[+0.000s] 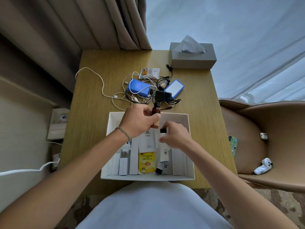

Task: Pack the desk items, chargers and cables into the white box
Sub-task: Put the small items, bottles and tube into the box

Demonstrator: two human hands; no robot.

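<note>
The left hand grips a brown bottle over the white box near its far edge, long axis pointing away. The right hand pinches a white tube inside, just nearer the front edge

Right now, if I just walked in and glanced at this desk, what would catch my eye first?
Probably the two hands over the open white box at the desk's near edge: the left hand holds a small brown bottle, and the right hand grips a white tube with a black cap. Next, the tangle of cables around a blue power bank beyond the box, and the yellow tea packet inside it.
</note>
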